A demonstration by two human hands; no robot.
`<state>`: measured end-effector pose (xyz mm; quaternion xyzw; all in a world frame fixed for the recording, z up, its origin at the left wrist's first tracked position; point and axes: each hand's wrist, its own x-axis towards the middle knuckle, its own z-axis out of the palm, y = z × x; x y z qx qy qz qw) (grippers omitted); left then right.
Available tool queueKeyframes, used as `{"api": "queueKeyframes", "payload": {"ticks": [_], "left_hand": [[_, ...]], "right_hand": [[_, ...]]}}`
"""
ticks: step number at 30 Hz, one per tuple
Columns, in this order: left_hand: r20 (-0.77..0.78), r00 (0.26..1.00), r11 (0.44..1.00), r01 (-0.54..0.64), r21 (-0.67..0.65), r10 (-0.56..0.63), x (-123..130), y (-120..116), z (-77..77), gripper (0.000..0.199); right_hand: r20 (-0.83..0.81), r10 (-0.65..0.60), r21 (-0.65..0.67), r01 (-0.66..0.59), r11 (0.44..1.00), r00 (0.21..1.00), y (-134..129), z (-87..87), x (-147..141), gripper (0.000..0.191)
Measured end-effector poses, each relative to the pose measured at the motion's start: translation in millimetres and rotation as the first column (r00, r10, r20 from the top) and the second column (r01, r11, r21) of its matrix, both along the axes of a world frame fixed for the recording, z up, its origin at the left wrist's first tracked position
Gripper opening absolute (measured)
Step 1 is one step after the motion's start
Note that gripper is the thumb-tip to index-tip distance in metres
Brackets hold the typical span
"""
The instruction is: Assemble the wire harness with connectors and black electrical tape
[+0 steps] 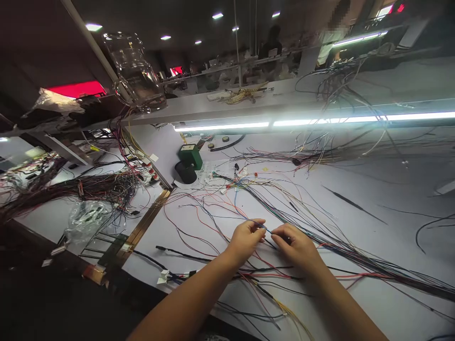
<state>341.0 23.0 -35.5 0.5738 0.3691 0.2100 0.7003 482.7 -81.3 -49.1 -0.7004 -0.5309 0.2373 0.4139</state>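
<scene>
My left hand (247, 239) and my right hand (293, 241) meet over the white table, their fingertips a short gap apart. A thin blue wire (267, 230) spans that gap, and both hands pinch it. Its far stretch runs left from my left fingers across the tabletop. Under and around my wrists lie black, red and yellow wires (287, 312). Behind the hands a long bundle of dark and green wires (341, 246) slants down to the right. Small white, red and black connectors (243, 171) sit at that bundle's upper left end.
A black cup (185, 173) and a green box (191, 155) stand at the back left. Above runs a shelf (199, 105) with a lit tube (227, 126) and a glass jug (137, 76). Heaped wires (88, 189) and a clear plastic bag (85, 218) lie at left.
</scene>
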Motion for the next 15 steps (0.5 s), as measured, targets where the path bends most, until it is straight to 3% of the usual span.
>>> {"api": "queueKeyframes", "payload": {"ticks": [5,10,15], "left_hand": [[0.053,0.998,0.999,-0.023,-0.047,0.026,6.7,-1.8,-1.3,0.039],[0.080,0.997,0.999,-0.009,-0.037,0.012,9.0,-3.2,-2.3,0.046],[0.089,0.996,0.984,0.010,-0.179,0.006,8.7,-4.9,0.0,0.054]], "right_hand": [[-0.016,0.052,0.039,-0.051,0.998,0.999,-3.4,-0.5,3.5,0.023],[-0.068,-0.010,0.059,0.014,0.998,0.998,-5.2,-2.5,2.2,0.027],[-0.123,-0.099,0.066,0.108,0.992,0.987,-6.9,-3.4,-0.5,0.030]]}}
